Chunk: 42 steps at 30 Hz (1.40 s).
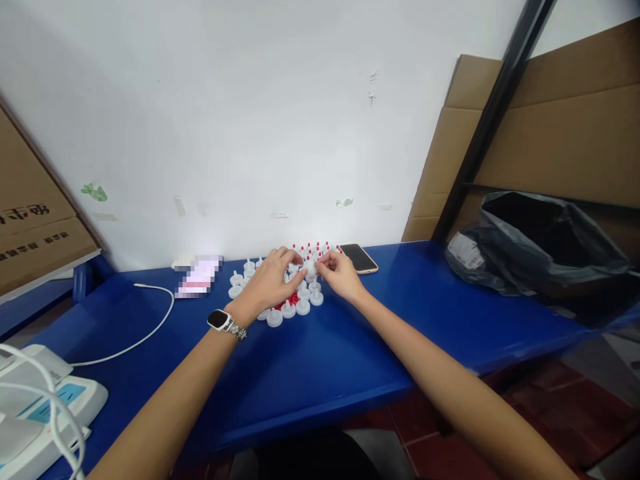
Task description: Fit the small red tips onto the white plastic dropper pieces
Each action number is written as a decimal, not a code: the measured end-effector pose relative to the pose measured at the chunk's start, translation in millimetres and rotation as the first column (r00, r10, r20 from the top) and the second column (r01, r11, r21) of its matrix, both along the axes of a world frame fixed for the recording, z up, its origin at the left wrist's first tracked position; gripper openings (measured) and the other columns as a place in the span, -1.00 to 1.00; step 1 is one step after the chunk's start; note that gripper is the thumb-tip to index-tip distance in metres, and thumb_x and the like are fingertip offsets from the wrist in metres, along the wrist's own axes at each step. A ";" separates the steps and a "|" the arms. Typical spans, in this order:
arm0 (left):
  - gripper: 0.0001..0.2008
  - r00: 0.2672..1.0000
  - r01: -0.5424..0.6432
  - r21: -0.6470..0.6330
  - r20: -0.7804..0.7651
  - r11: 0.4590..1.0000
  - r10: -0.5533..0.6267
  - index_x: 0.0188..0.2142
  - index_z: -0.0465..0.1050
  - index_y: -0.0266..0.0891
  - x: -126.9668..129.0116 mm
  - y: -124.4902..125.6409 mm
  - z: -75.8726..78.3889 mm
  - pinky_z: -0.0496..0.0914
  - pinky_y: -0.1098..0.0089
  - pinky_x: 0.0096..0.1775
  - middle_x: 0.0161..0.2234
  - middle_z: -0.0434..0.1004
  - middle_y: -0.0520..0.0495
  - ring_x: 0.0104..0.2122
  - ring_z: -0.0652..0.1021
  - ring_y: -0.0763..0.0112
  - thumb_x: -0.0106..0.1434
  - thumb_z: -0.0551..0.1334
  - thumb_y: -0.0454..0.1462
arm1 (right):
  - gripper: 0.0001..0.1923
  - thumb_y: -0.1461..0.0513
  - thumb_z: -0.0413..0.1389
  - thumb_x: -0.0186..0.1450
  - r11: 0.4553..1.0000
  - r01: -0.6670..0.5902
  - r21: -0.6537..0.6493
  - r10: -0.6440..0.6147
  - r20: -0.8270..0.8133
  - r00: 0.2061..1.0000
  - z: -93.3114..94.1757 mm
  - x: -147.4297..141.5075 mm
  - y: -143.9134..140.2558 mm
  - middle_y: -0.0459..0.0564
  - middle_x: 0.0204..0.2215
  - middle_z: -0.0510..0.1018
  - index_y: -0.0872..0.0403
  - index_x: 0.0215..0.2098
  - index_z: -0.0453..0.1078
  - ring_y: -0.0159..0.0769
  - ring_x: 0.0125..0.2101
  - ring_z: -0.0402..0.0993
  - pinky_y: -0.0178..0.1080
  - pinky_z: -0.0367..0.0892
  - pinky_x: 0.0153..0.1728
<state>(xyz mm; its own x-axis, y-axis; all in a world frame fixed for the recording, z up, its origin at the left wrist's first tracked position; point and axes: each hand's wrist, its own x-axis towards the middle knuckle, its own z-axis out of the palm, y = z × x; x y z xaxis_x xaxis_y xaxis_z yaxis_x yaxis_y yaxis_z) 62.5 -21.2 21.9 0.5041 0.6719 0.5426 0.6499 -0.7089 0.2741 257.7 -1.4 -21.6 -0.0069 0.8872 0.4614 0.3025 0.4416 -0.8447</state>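
Here, both hands meet over a cluster of small white caps (295, 303) laid out on the blue surface (320, 373), close to the white wall. The left hand (270, 283), with a watch (220, 320) on its wrist, lies curled over the left part of the cluster, its fingertips (299, 275) pinching toward the middle. The right hand (343, 273) comes in from 3 o'clock, thumb and forefinger drawn together on a single white cap (310, 265) held between the two hands. That cap is too small to tell which hand's grip truly bears it; both grips are clenched about it. Among the white caps lie small red pieces (293, 298), and at 12 o'clock of the hands stands a row of caps with red tips (316, 249).

Just beside the right hand, at 2 o'clock, a phone (359, 258) lies flat. At 9 o'clock of the cluster sits a blurred item (199, 277), and a white cable (150, 320) curves from there toward a white device (45, 407) at the near left corner. At 3 o'clock, well apart, a black plastic bag (540, 247) slumps on the surface before cardboard boxes (565, 127).
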 end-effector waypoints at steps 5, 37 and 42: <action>-0.64 0.987 0.095 -0.017 0.135 0.995 -0.092 0.08 0.24 -0.17 -12.1 -4.4 -11.1 0.38 0.27 -0.13 -0.09 0.41 -0.11 -0.15 0.46 0.28 0.37 0.14 -0.10 | -0.55 -0.13 0.09 0.25 0.985 -0.171 -0.032 0.163 -0.184 0.969 8.3 -32.6 -13.7 -0.14 -0.64 0.41 0.05 -0.48 0.23 -0.41 -0.62 0.29 -0.32 0.19 -0.55; -0.65 0.980 -0.018 -0.208 0.193 0.978 0.059 -0.15 0.44 -0.15 -46.7 4.7 -21.8 0.37 0.34 -0.28 -0.22 0.58 -0.04 -0.32 0.52 0.35 0.19 0.31 -0.01 | -0.72 0.04 0.15 0.27 0.961 -0.276 0.031 0.276 0.010 0.961 15.3 -49.3 -15.3 -0.09 -0.46 0.52 0.08 -0.25 0.37 -0.37 -0.45 0.41 -0.30 0.28 -0.38; -0.53 0.964 -0.125 -0.166 0.215 0.978 0.160 0.01 0.36 -0.11 -48.3 5.6 -23.0 0.39 0.30 -0.28 -0.16 0.57 -0.08 -0.27 0.55 0.27 0.20 0.29 0.04 | -0.78 0.11 0.16 0.25 0.953 -0.297 0.063 0.297 0.004 0.955 29.6 -55.2 10.4 -0.03 -0.44 0.57 0.11 -0.31 0.41 -0.32 -0.39 0.50 -0.28 0.35 -0.33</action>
